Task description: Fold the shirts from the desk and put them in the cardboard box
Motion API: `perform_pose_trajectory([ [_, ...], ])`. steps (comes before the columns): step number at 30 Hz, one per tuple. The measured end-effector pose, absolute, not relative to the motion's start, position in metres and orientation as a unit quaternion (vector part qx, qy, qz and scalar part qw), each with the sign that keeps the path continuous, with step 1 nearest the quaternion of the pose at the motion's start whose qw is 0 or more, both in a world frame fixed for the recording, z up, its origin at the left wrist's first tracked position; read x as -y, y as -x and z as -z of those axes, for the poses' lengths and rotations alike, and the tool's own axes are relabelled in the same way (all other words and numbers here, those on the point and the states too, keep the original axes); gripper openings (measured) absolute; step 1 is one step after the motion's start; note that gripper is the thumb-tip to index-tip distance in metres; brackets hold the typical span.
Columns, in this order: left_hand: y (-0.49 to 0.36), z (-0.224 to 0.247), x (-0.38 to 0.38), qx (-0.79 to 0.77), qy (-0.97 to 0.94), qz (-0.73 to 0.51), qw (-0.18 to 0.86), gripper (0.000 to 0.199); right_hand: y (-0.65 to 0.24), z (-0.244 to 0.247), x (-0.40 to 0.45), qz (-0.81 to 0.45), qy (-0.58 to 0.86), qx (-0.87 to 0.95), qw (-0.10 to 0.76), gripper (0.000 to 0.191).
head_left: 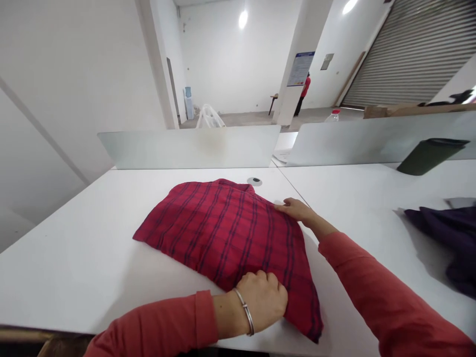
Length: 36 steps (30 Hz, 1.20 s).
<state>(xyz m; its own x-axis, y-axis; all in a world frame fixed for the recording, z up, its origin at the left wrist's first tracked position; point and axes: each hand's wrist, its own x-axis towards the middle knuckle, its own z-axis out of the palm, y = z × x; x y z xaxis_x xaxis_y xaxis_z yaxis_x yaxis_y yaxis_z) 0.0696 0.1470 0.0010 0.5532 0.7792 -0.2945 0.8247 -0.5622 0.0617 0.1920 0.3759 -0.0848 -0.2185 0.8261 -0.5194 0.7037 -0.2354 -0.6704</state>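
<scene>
A red plaid shirt [226, 228] with dark blue stripes lies on the white table, its collar toward the far side. My left hand [262, 297], with a silver bangle at the wrist, is closed in a fist on the shirt's near edge. At the shirt's far right edge, by the shoulder, my right hand [295, 209] grips the cloth between thumb and fingers, which are partly hidden. The shirt's lower right corner spreads out beyond my left hand.
The white table [67, 248] has a round cable hole [255, 181] and frosted dividers [193, 148] behind. On the right are dark purple cloth [449, 238] and a dark green rolled item [429, 156]. Farther back, a person [305, 91] stands beside a pillar.
</scene>
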Motion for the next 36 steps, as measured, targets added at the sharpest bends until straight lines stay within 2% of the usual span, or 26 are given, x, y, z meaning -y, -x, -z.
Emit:
perform_pose_trajectory([
  [4,-0.068,-0.008,-0.130,-0.423,-0.894,0.118,0.094,0.015,-0.187,0.073,-0.368,-0.455,0.606,0.652,0.030,0.054],
  [7,-0.070,-0.009,-0.129,-0.384,-0.911,0.114,0.102,0.016,-0.181,0.066,-0.368,-0.388,0.611,0.690,0.002,0.047],
  [10,-0.069,-0.010,-0.134,-0.352,-0.920,0.113,0.128,0.014,-0.171,0.063,-0.372,-0.340,0.625,0.702,0.002,0.045],
  [13,-0.068,-0.015,-0.144,-0.334,-0.918,0.134,0.169,0.015,-0.158,0.066,-0.378,-0.351,0.623,0.699,0.014,0.042],
  [15,-0.068,-0.022,-0.154,-0.305,-0.913,0.167,0.214,0.022,-0.149,0.070,-0.384,-0.366,0.625,0.689,0.022,0.039],
  [19,-0.052,-0.036,-0.206,-0.183,-0.867,0.195,0.420,0.027,-0.129,0.078,-0.398,-0.422,0.626,0.655,0.041,0.032],
  [21,-0.029,-0.038,-0.250,-0.282,-0.838,0.153,0.442,0.026,-0.120,0.080,-0.405,-0.469,0.617,0.630,0.051,0.029],
  [24,0.021,-0.025,-0.326,-0.581,-0.756,0.083,0.289,0.031,-0.110,0.082,-0.412,-0.543,0.601,0.582,0.077,0.027],
  [26,0.055,-0.010,-0.371,-0.700,-0.680,0.070,0.209,0.038,-0.107,0.083,-0.416,-0.581,0.596,0.545,0.097,0.026],
  [30,0.101,0.024,-0.427,-0.745,-0.628,0.099,0.203,0.040,-0.106,0.086,-0.421,-0.625,0.594,0.488,0.138,0.020],
  [34,0.117,0.044,-0.447,-0.717,-0.639,0.106,0.256,0.029,-0.107,0.093,-0.426,-0.665,0.583,0.427,0.187,0.014],
  [36,0.122,0.048,-0.451,-0.702,-0.646,0.096,0.284,0.022,-0.106,0.096,-0.428,-0.690,0.574,0.383,0.218,0.018],
])
